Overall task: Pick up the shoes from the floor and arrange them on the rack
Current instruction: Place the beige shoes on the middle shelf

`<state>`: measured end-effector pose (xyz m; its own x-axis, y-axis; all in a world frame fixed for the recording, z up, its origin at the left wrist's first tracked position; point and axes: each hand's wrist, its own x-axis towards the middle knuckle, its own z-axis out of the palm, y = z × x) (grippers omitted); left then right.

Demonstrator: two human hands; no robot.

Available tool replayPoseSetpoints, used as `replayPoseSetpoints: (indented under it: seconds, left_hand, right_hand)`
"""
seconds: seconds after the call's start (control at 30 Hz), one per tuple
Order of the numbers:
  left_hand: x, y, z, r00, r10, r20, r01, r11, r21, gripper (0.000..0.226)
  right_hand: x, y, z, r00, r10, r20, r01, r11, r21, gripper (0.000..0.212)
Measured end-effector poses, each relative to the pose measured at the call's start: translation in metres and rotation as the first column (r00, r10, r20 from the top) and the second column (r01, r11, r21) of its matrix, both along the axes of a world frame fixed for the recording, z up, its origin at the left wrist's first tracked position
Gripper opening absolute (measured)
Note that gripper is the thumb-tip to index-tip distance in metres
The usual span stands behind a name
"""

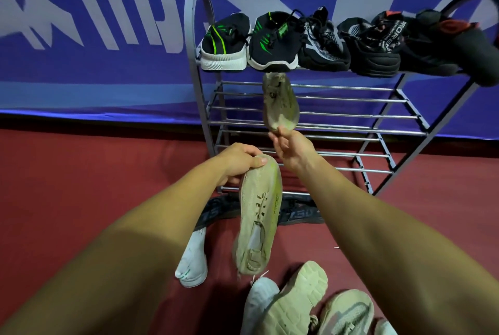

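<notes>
Fingers (255, 162) of the left hand (236, 163) were curled round the upper end of a beige shoe (259, 213), which hung downward above the floor. The right hand (290, 149) pinched the near end of a second beige shoe (280, 102) between thumb and fingertips and held it up in front of the rack's middle shelves. Its far end reached just under the top shelf.

Behind everything stretched a blue banner (94, 37) with pale lettering, and below it lay the red floor (81, 186). The grey metal rack (351, 116) stood against the banner, its lower shelves made of bare bars. Its top shelf carried a row of dark shoes side by side: a black pair with green stripes (225, 43) at the left end, then black-and-grey trainers (321, 43) and further black shoes (370, 46) to the right.

On the floor near the person, two beige shoes (294, 299) lay sole up, touching each other, with a white shoe (259, 297) just beside them. Another white shoe (193, 261) lay apart under the left forearm. Two dark shoes (299, 213) lay at the foot of the rack, partly hidden behind the hanging shoe.
</notes>
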<state>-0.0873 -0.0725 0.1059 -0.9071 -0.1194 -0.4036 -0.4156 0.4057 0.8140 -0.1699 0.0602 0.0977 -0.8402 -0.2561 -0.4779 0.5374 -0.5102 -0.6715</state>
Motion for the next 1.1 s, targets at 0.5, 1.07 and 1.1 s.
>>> replayPoseSetpoints:
  seconds: [0.5,1.07,1.1]
  left_hand:
    - [0.011,0.013,0.027,0.994,0.105,-0.025,-0.101,0.987,0.121,0.016]
    - [0.041,0.003,0.035,0.995,0.056,0.082,-0.074,0.969,0.235,0.031]
    - [0.044,0.001,0.033,0.994,0.011,0.109,-0.036,0.972,0.232,0.033]
  right_hand:
    - [0.039,0.073,0.019,0.559,0.824,0.093,-0.731,0.437,0.525,0.014]
    - [0.056,0.079,0.035,0.782,0.622,-0.04,-0.543,0.711,0.447,0.025]
    - [0.055,0.076,0.035,0.805,0.591,-0.049,-0.508,0.729,0.459,0.026]
